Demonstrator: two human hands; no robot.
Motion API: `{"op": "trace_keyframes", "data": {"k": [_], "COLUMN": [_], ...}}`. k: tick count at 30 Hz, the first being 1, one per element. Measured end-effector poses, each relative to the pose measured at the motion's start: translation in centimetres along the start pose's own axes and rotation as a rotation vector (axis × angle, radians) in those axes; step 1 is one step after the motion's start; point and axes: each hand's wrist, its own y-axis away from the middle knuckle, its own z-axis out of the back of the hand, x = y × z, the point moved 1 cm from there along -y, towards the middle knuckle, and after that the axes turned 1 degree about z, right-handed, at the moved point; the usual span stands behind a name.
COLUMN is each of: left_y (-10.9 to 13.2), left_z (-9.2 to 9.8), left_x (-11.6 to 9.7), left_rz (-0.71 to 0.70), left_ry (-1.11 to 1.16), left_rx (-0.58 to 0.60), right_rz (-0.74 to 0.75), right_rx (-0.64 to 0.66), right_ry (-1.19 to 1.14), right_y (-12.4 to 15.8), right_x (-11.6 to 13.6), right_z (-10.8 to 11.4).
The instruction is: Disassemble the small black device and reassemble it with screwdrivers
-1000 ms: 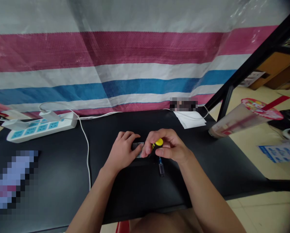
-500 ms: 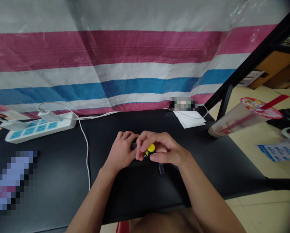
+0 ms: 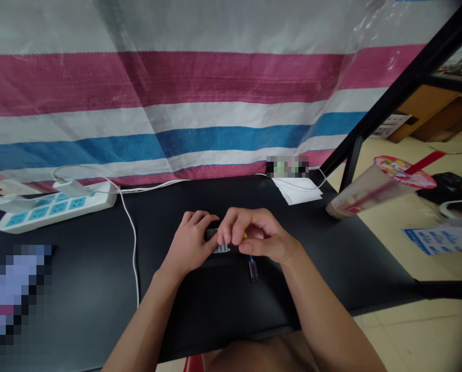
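Note:
My left hand [image 3: 191, 238] rests on a small dark device with a white label [image 3: 218, 244] lying on the black table [image 3: 331, 263], fingers curled over its far edge, holding it down. My right hand [image 3: 258, 238] is closed around a small screwdriver with a yellow top [image 3: 245, 235], its tip hidden against the device. A small clear-handled tool with a blue tip [image 3: 253, 268] lies on the table just below my right hand.
A white power strip with blue sockets [image 3: 56, 207] and a white cable [image 3: 130, 243] sit at the left. Folded white paper [image 3: 298, 190] lies at the back. A plastic cup with a red straw [image 3: 373, 188] stands at the right edge. A striped tarp hangs behind.
My right hand has closed further over the yellow-topped screwdriver, so less of its yellow cap shows. The left hand has stayed on the device. The view has shifted slightly.

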Motion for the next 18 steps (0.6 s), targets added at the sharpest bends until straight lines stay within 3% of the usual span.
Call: {"op": "trace_keyframes", "data": {"k": [5,10,14,18], "left_y": [0.0,0.0,0.0,0.0], "left_z": [-0.1,0.1,0.0,0.0], "left_x": [0.1,-0.2,-0.2,-0.2], "left_rz": [-0.018,0.01,-0.01,-0.014], "left_ry": [-0.018,-0.009,0.003,0.006], "left_rx": [0.016,-0.008,-0.019,-0.03], "right_rz": [-0.039,0.058,0.157,0.261], "right_rx": [0.019,-0.109,-0.273,-0.32], "right_ry": [-0.077,0.247,0.547,0.589], "right_y": [0.2,0.1,0.8,1.7], "right_x": [0.5,1.2,1.4,0.6], "right_z": [0.0,-0.3,-1.9,-3.3]}}
